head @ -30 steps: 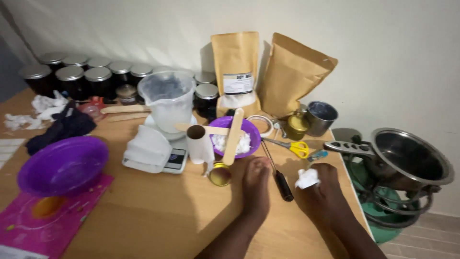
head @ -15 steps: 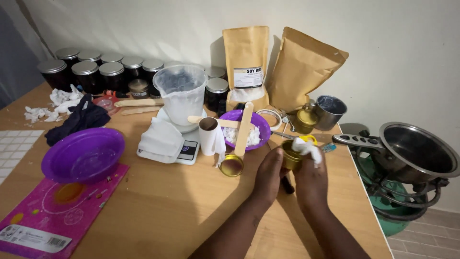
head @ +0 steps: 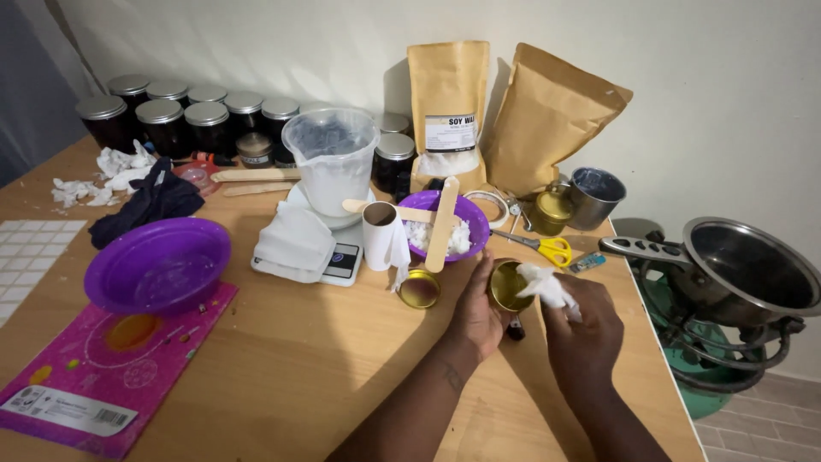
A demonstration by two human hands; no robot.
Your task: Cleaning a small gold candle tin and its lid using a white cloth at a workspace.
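Two hands work together near the right side of the wooden table in the single head view. The left hand is closed around a small gold tin, tilting its open mouth toward the camera, while the right hand pinches a crumpled white tissue against the tin's rim. The tin is held just above the tabletop, near the yellow-handled scissors and right of its likely gold lid, which lies flat on the table.

Farther away stand a purple bowl of white flakes with a flat wooden stick laid across it, a roll of white paper, and a clear measuring jug sitting on a white kitchen scale. Dark jars with silver lids line the far left edge, two brown paper pouches lean on the wall, and a second purple bowl rests on a pink sheet at near left. A steel pot sits on a green burner at far right.

By the look of it, the step in hand is wiping the tin's inside clean. The next move would call for pressing the tissue deeper and turning it around the inner wall while the left grip stays firm.
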